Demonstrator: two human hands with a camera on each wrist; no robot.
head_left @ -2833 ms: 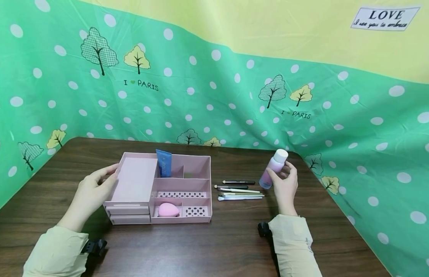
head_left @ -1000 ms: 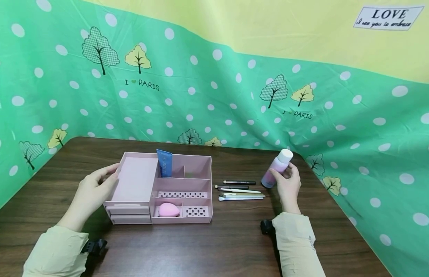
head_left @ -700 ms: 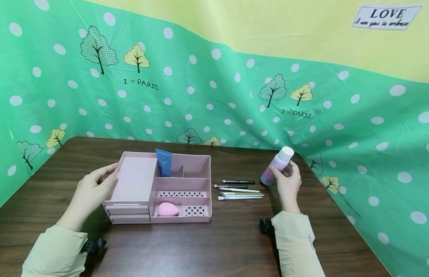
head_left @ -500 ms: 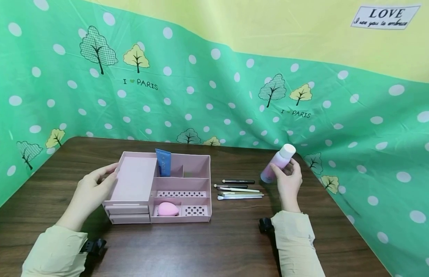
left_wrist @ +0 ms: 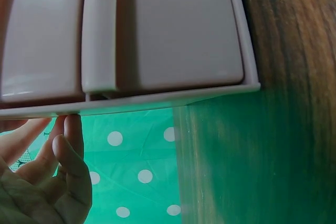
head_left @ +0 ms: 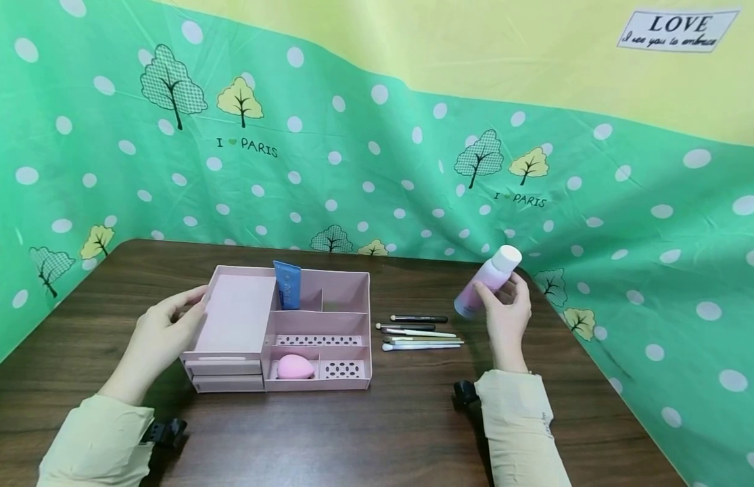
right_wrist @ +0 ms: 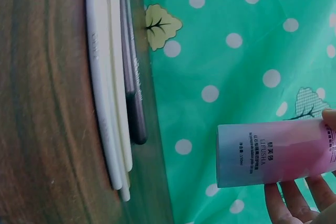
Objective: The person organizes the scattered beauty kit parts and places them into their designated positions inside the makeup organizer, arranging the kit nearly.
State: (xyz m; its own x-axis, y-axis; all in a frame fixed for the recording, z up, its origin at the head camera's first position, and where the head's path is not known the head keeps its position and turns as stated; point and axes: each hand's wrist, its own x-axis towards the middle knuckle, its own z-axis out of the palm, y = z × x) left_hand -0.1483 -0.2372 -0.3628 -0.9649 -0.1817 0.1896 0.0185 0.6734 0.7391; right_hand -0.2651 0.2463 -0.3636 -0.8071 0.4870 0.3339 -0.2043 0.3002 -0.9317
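Note:
My right hand [head_left: 509, 318] grips a pink-to-lilac bottle [head_left: 485, 287] with a white cap, thumb on the near side. The bottle leans to the right, and in the right wrist view its printed bottle body [right_wrist: 268, 153] hangs clear of the tabletop. My left hand [head_left: 160, 338] rests its fingertips against the left wall of a pink desktop organizer [head_left: 239, 314]; the left wrist view shows fingers [left_wrist: 73, 135] touching that wall. A blue tube [head_left: 288, 287] stands in the organizer's back compartment. A pink makeup sponge [head_left: 295, 367] sits in the front one.
Several makeup brushes [head_left: 422, 333], black and pale-handled, lie side by side between the organizer and the bottle. Two drawers [head_left: 227, 376] face front at the organizer's lower left. Behind the dark wooden table [head_left: 377, 433] hangs a green and yellow curtain [head_left: 377, 155].
My right hand has raised the bottle off the table, moving it up and slightly right while its cap tilts farther right. The left hand and organizer have stayed put.

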